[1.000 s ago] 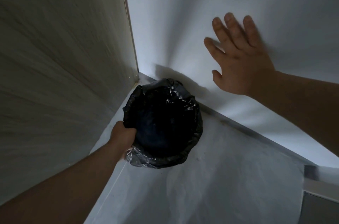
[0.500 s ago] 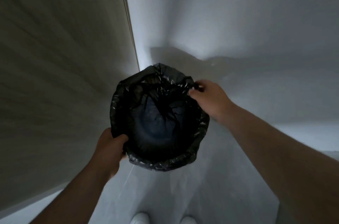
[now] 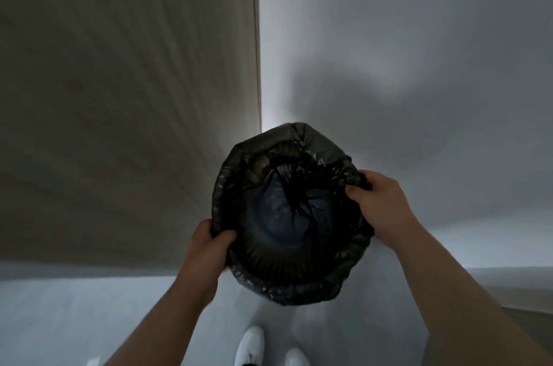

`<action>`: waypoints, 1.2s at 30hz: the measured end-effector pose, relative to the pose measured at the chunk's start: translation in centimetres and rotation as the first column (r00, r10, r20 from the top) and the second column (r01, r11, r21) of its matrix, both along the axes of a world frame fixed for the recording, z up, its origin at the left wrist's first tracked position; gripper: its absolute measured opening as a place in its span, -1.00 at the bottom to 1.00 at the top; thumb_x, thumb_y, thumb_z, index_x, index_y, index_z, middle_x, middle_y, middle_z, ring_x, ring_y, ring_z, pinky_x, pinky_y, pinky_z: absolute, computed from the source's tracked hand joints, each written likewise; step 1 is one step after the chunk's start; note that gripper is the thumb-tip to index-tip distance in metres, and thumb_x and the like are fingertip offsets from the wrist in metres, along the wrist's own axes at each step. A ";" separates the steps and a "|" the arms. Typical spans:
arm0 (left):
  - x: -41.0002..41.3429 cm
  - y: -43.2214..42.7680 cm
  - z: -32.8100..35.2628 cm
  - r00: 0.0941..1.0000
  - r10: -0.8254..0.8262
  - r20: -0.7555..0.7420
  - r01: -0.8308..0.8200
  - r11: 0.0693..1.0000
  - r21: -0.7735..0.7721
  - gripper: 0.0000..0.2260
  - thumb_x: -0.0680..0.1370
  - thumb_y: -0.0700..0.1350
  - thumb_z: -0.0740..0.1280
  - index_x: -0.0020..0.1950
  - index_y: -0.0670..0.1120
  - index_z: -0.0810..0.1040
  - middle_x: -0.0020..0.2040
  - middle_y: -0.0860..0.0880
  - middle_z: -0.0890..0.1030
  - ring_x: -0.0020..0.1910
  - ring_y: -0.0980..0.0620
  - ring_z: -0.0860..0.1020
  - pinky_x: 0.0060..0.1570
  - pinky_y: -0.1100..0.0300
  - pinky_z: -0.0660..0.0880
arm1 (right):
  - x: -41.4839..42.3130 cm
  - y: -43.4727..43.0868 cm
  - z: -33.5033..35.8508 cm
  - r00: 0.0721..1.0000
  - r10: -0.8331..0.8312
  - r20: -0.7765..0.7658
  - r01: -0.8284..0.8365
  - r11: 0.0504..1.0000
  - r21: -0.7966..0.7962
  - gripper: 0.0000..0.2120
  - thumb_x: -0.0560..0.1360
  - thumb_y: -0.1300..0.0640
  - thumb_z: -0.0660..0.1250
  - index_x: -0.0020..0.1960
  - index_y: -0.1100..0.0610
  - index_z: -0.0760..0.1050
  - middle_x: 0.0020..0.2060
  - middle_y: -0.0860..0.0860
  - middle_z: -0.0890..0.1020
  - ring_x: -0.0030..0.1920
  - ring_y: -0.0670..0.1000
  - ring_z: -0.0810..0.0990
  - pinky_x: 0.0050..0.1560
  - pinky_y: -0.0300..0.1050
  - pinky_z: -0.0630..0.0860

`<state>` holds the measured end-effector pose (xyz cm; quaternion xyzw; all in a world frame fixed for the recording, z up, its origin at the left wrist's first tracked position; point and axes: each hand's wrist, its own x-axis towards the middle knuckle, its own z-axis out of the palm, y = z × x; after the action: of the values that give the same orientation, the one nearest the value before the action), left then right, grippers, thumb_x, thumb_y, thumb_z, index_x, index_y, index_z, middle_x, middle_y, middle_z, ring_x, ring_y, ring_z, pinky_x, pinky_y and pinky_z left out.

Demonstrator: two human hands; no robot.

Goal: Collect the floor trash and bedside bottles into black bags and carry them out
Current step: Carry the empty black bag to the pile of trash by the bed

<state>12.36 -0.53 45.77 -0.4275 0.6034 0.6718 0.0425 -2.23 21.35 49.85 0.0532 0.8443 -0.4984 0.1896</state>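
Bag (image 3: pixel 287 281) lines a bin held in the corner, above the floor. Left hand (image 3: pixel 209 249) clamps the near-left rim; right hand (image 3: pixel 377 204) pinches the far-right edge. Advice: peel the edge evenly, keeping the mouth wide.

Both forearms are bare, with no sleeve, watch or ring showing on the left hand (image 3: pixel 209 249) or the right hand (image 3: pixel 378 207). Below them, near the lower edge, sit two white shoes (image 3: pixel 250 344) with smooth rounded toes.

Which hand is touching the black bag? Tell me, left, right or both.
Touching, both. The head view shows the left hand gripping the black bag at its near rim, and the right hand pinching its far-right edge.
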 end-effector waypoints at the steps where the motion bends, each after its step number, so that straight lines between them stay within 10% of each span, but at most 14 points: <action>1: 1.2 -0.1 1.9 1.000 0.007 0.011 -0.007 1.000 -0.017 -0.81 0.41 -0.20 0.30 0.00 -0.18 0.54 -0.13 -0.23 0.63 -0.23 -0.14 0.59 -0.33 0.10 0.50 | 1.1 0.1 1.6 1.000 -0.002 0.027 0.003 1.000 -0.027 -0.80 0.45 0.27 0.34 -0.19 0.00 0.64 -0.18 0.08 0.71 -0.11 0.12 0.68 0.03 0.12 0.61; 9: 13.2 -0.9 14.4 0.956 0.292 0.021 -0.282 0.939 -0.199 -0.93 0.51 -0.12 0.33 -0.07 -0.10 0.55 -0.12 -0.16 0.65 -0.11 -0.14 0.63 -0.08 -0.01 0.58 | 11.2 -1.5 9.5 0.960 0.280 0.014 -0.279 0.959 -0.051 -0.81 0.42 0.11 0.33 -0.13 0.26 0.53 -0.16 0.25 0.62 -0.17 0.23 0.62 -0.20 0.07 0.54; 15: 25.7 -2.1 19.7 0.845 0.534 -0.025 -0.520 0.812 -0.266 -0.58 0.34 0.06 0.36 -0.07 -0.30 0.54 -0.08 -0.36 0.60 -0.05 -0.33 0.60 -0.07 -0.19 0.55 | 19.3 -6.7 13.9 0.858 0.514 -0.017 -0.511 0.847 -0.148 -0.85 0.45 0.15 0.33 -0.14 0.25 0.56 -0.19 0.22 0.64 -0.13 0.20 0.64 -0.16 0.09 0.58; 32: 65.9 -3.0 22.1 0.242 0.954 -0.177 -0.957 0.205 -0.206 -0.86 0.56 -0.15 0.29 -0.15 -0.16 0.58 -0.24 -0.14 0.66 -0.32 0.00 0.63 -0.33 0.21 0.55 | 52.5 -28.1 18.5 0.184 0.971 -0.155 -0.974 0.159 -0.163 -0.78 0.44 0.13 0.35 -0.11 0.31 0.50 -0.13 0.28 0.62 -0.24 0.10 0.58 -0.20 -0.02 0.52; 36: 72.0 -3.6 22.7 0.137 0.973 -0.187 -0.972 0.095 -0.217 -0.86 0.55 -0.15 0.30 -0.13 -0.19 0.57 -0.21 -0.16 0.64 -0.40 0.04 0.60 -0.37 0.23 0.52 | 59.5 -31.4 18.5 0.113 0.986 -0.123 -0.976 0.087 -0.201 -0.88 0.43 0.12 0.35 -0.09 0.16 0.55 -0.11 0.21 0.66 -0.04 0.25 0.63 0.00 0.27 0.59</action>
<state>84.36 -4.14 68.48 -0.7202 0.2630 0.4369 -0.4704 57.25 -10.01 68.33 -0.5340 0.5954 -0.3383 0.4959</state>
